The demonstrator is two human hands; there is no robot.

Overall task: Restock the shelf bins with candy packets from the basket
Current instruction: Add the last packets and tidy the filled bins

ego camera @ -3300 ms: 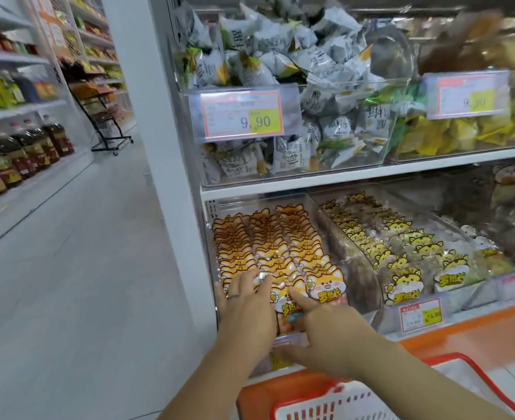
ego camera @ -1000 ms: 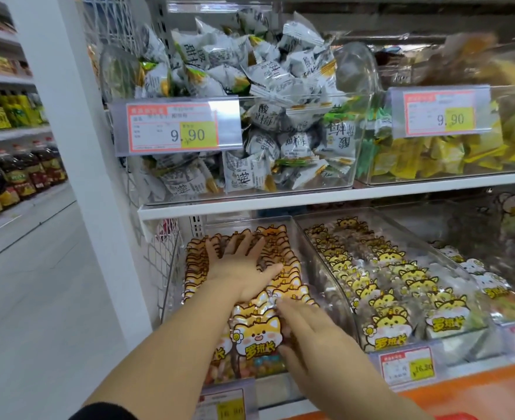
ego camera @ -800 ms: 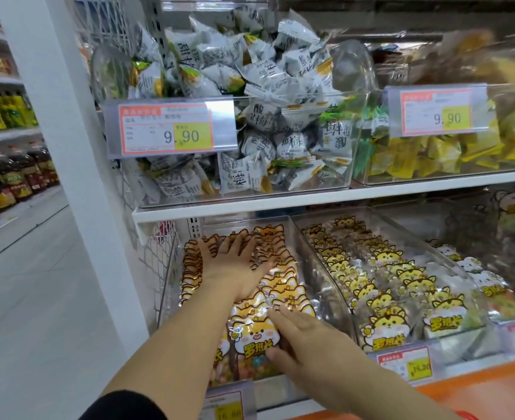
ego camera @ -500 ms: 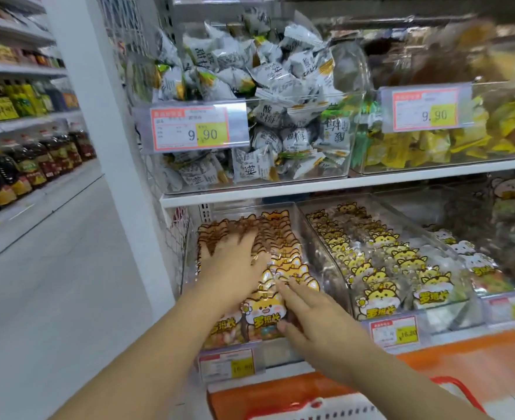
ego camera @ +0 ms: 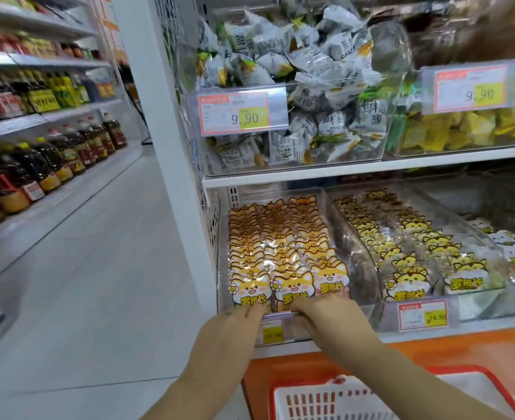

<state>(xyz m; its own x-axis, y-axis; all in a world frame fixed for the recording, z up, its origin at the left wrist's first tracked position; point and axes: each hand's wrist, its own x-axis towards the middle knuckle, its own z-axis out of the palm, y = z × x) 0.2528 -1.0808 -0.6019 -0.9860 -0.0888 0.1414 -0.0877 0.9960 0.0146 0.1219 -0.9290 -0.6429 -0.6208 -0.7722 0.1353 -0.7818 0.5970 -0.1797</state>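
Observation:
Orange cat-faced candy packets (ego camera: 280,247) stand in three tidy rows inside a clear shelf bin (ego camera: 339,234) on the lower shelf. My left hand (ego camera: 235,325) lies at the bin's front edge, its fingertips touching the bottom of the front left packet. My right hand (ego camera: 329,316) rests beside it on the front rim, fingers pointing left under the front middle packet. Neither hand holds a packet. The red basket (ego camera: 474,369) with white mesh walls sits below at the bottom right; what it holds is hidden.
A neighbouring bin holds yellow cat-faced packets (ego camera: 408,247). The upper shelf has bins of grey-white sweets (ego camera: 311,95) and yellow sweets (ego camera: 462,128). A white pillar (ego camera: 165,147) borders the bins on the left. Oil bottles (ego camera: 38,168) line the aisle's far shelf.
Both hands have drawn back from on top of the orange packets to the bin's front edge. The packet rows now stand uncovered and even.

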